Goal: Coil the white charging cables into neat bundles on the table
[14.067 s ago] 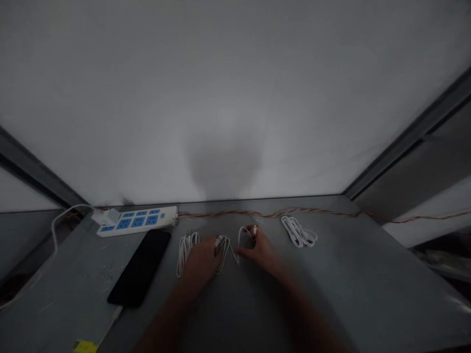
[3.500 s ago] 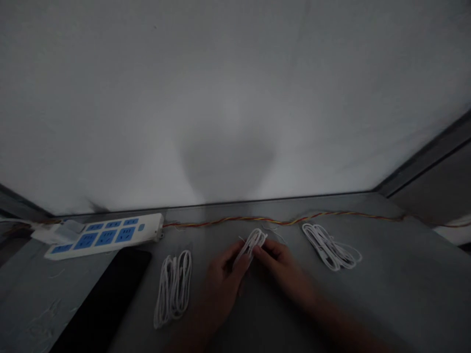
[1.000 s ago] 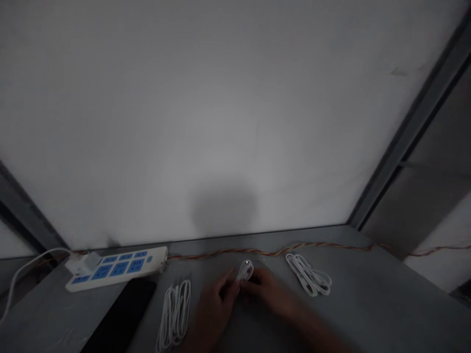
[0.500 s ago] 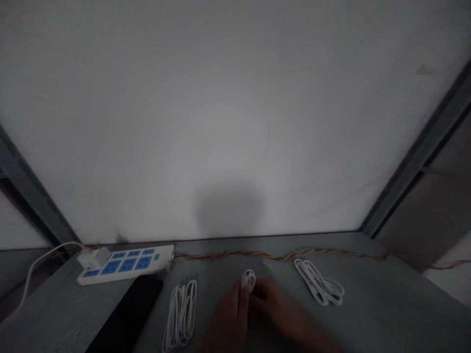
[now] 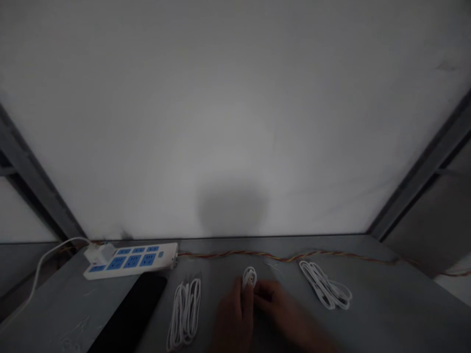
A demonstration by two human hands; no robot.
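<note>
Between my hands, low in the middle of the head view, is a white coiled cable, its looped end sticking up above my fingers. My left hand is closed on the cable with the thumb pressed along it. My right hand is beside it, fingers bent and pinched at the cable's right side; what those fingertips grip is hidden and dark. One bundled white cable lies on the table left of my hands. Another bundled white cable rests to their right.
A white power strip with blue sockets lies at the back left, a white charger plugged in. A black phone-like slab lies before it. Twisted red and yellow wires run along the back of the grey table, below a pale wall.
The view has shifted slightly, so the things on the table appear a little further right. Both hands stay at the cable, with only small finger movements.
</note>
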